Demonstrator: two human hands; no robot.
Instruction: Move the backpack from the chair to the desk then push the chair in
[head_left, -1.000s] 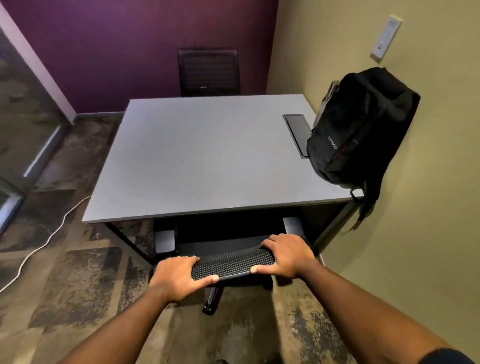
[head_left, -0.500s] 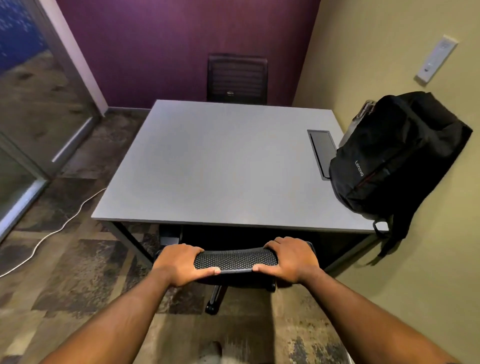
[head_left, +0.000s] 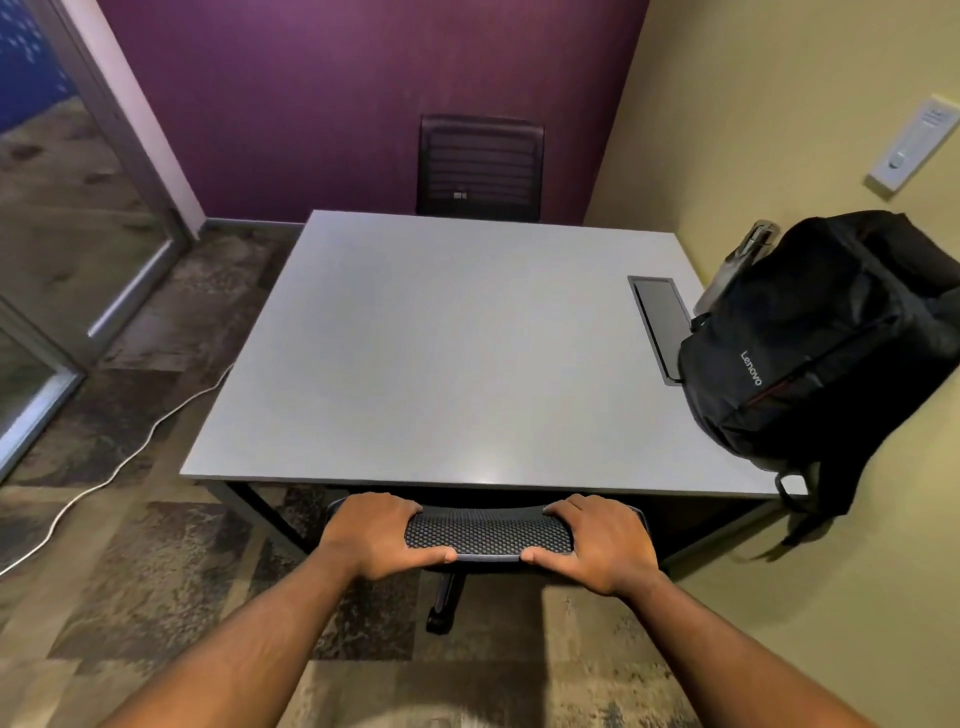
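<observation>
With the backpack (head_left: 815, 343) already resting on the desk (head_left: 441, 353), far right of the grip, both hands were clamped on the chair (head_left: 488, 530) backrest: left hand (head_left: 371, 535), right hand (head_left: 597, 540). Pushing-in looked nearly finished; next, a short forward shove, then letting go.

My black Lenovo backpack (head_left: 810, 353) is standing upright at the desk's (head_left: 441, 353) three o'clock edge, leaning on the wall, a strap hanging over the corner. The grey desk is lying flat ahead of me. The black mesh-backed chair (head_left: 488, 532) is sitting tucked under its six o'clock edge.
</observation>
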